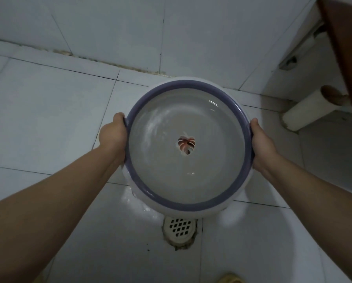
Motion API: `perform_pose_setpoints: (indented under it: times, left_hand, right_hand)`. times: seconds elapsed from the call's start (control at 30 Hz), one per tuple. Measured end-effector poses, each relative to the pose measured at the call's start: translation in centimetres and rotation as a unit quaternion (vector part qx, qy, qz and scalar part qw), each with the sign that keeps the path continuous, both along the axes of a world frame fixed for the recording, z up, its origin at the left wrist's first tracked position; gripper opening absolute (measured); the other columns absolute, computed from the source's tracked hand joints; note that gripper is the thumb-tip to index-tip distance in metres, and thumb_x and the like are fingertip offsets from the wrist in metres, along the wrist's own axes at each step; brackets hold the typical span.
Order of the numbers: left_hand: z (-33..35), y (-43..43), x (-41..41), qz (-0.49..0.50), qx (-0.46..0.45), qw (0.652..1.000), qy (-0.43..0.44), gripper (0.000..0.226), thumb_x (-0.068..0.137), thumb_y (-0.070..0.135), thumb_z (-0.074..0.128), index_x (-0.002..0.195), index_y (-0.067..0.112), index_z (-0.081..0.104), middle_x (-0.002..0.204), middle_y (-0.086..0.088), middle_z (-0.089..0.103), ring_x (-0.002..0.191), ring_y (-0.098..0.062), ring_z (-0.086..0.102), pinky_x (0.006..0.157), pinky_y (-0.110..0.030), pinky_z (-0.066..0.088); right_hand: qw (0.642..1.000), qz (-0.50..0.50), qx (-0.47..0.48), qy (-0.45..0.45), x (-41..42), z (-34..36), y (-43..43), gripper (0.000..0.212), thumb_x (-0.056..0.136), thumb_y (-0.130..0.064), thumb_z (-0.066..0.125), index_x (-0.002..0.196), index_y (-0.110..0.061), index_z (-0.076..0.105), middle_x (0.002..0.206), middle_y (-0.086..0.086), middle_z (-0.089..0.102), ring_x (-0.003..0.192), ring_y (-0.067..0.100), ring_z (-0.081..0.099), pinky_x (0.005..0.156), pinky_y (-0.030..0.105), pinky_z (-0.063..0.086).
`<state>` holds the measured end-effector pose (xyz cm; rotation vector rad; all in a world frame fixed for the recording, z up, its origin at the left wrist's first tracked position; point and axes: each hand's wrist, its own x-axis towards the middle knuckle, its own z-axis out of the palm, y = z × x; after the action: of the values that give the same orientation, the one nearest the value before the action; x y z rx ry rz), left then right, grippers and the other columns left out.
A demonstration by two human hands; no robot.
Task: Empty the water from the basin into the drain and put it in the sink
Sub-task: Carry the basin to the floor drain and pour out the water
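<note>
A round white basin (164, 119) with a purple rim and a small leaf picture at its bottom is held level above the tiled floor. Clear water fills it. My left hand (112, 135) grips the rim on the left side and my right hand (261, 144) grips the rim on the right side. A round white floor drain (180, 228) with a grid cover lies just below the basin's near edge, partly hidden by it. No sink is in view.
White floor tiles (48, 111) run to a tiled wall (109, 27) at the back. A white pipe (307, 110) and a brown wooden door edge (346, 48) stand at the right. The floor beside the drain looks wet. A yellowish slipper tip (231, 279) shows at the bottom.
</note>
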<state>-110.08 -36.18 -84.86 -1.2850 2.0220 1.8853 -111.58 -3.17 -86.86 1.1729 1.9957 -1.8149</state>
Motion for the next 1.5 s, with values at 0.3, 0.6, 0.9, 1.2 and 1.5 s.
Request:
perform_pose_setpoints:
  times: [0.3,0.6,0.9,1.2,1.5]
  left_hand:
    - [0.1,0.2,0.2,-0.003,0.000,1.000,-0.013,0.026,0.076,0.035,0.043,0.059,0.016,0.049,0.067,-0.007,0.056,0.071,-0.026,0.052,0.066,-0.035,0.041]
    - [0.0,0.2,0.5,0.005,-0.002,1.000,-0.002,0.025,0.075,0.035,0.044,0.058,0.016,0.046,0.063,-0.006,0.052,0.066,-0.023,0.049,0.061,-0.034,0.038]
    - [-0.1,0.3,1.0,0.018,-0.013,1.000,0.008,0.029,0.078,0.035,0.043,0.055,0.017,0.042,0.058,-0.004,0.046,0.056,-0.020,0.043,0.052,-0.030,0.033]
    - [-0.1,0.3,1.2,0.016,-0.015,1.000,0.012,0.030,0.077,0.037,0.043,0.053,0.018,0.039,0.057,-0.003,0.044,0.057,-0.019,0.042,0.052,-0.030,0.032]
    - [0.1,0.6,1.4,0.017,-0.002,1.000,0.012,0.028,0.077,0.037,0.044,0.058,0.016,0.045,0.061,-0.004,0.049,0.059,-0.020,0.045,0.053,-0.030,0.035]
  right_hand:
    - [1.000,-0.014,-0.006,0.011,0.3,0.2,-0.1,0.078,0.065,-0.074,0.055,0.116,-0.015,0.065,0.110,0.011,0.071,0.097,0.031,0.068,0.095,0.045,0.052]
    - [1.000,-0.020,-0.016,0.011,0.6,0.4,-0.1,0.080,0.058,-0.075,0.057,0.111,-0.016,0.067,0.104,0.009,0.074,0.094,0.031,0.069,0.093,0.045,0.053]
    - [1.000,-0.023,-0.011,0.017,0.7,0.6,-0.5,0.073,0.064,-0.073,0.057,0.109,-0.016,0.068,0.101,0.008,0.075,0.090,0.029,0.070,0.090,0.045,0.055]
    - [0.999,-0.036,-0.012,0.020,0.8,0.8,-0.3,0.090,0.044,-0.078,0.059,0.111,-0.017,0.067,0.101,0.008,0.075,0.090,0.030,0.071,0.090,0.045,0.054]
    - [0.999,-0.036,-0.007,0.025,1.6,0.7,0.2,0.097,0.042,-0.080,0.059,0.117,-0.017,0.064,0.106,0.008,0.073,0.094,0.028,0.070,0.093,0.044,0.053]
